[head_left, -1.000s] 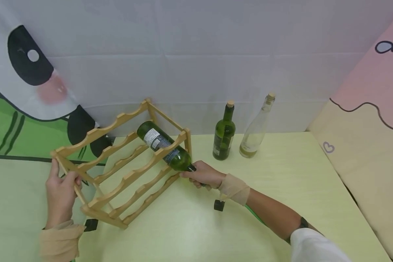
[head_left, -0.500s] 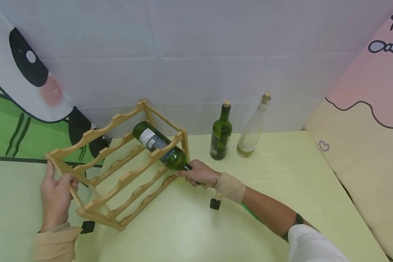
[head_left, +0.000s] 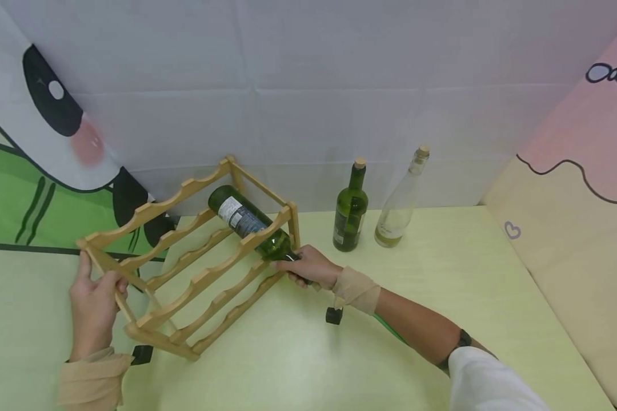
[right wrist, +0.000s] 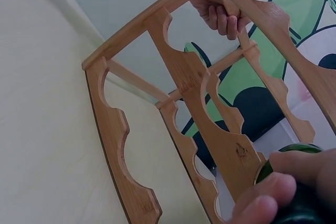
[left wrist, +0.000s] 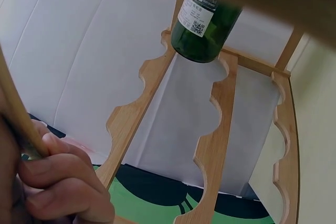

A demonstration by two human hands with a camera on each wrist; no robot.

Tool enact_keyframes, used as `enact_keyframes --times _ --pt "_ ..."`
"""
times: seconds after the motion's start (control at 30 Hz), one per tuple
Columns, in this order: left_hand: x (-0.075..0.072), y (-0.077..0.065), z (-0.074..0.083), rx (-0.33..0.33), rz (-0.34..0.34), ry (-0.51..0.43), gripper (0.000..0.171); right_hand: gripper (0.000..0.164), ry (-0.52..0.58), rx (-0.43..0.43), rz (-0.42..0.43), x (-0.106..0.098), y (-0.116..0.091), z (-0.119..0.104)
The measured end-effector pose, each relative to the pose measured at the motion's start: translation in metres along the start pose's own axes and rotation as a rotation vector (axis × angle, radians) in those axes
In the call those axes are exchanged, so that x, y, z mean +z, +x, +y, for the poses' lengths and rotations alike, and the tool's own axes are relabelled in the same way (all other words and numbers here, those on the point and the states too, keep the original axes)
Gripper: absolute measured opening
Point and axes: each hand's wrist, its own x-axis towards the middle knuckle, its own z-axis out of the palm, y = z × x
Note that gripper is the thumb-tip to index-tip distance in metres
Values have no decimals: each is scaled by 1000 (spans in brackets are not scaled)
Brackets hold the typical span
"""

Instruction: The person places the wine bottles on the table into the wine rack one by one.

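Observation:
A green wine bottle (head_left: 244,220) with a white and dark label lies tilted through the far end of a wooden wine rack (head_left: 205,278), its base pointing to the back wall. My right hand (head_left: 313,267) grips the bottle by its neck, just outside the rack's front rail. The left wrist view shows the bottle's base (left wrist: 197,45) reaching between the scalloped rails. My left hand (head_left: 93,302) holds the end frame of the rack at its near left side, fingers curled round the wood. In the right wrist view, fingers (right wrist: 268,195) partly cover the bottle.
A corked green bottle (head_left: 349,214) stands upright to the right of the rack. Beside it is a corked clear bottle (head_left: 397,220) with a little yellowish liquid at the bottom. A pale hanging cloth (head_left: 329,103) closes off the back of the yellow-green table (head_left: 391,297).
The right hand has moved slightly left and away from me, and the bottle has slid a little farther into the rack. My left hand keeps its hold on the frame.

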Motion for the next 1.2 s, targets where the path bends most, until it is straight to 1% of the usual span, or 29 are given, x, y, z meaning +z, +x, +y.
enact_keyframes --times 0.17,0.3,0.5,0.63,0.73,0.87,1.0,1.13,1.2 --pt "-1 -1 0 2 -1 14 75 42 -63 -2 12 0 2 -6" --pt "-1 -2 0 -4 1 18 75 48 -115 4 40 2 6 -10" --pt "0 -2 1 -9 4 25 74 54 -158 18 78 5 14 -13" --pt "-1 -2 1 -10 -1 24 76 56 -232 2 108 8 18 -13" --pt "-2 -2 0 -13 -1 24 76 56 -256 -10 116 9 19 -12" --pt "-1 -4 0 -16 -2 25 75 59 -259 -7 111 10 18 -11" --pt "-2 -5 0 -9 7 32 75 59 -261 4 96 9 19 -12" --pt "-1 -4 0 -6 12 29 75 58 -201 15 56 7 19 -11" --pt "0 -3 0 -9 7 26 75 55 -164 21 42 6 17 -10"
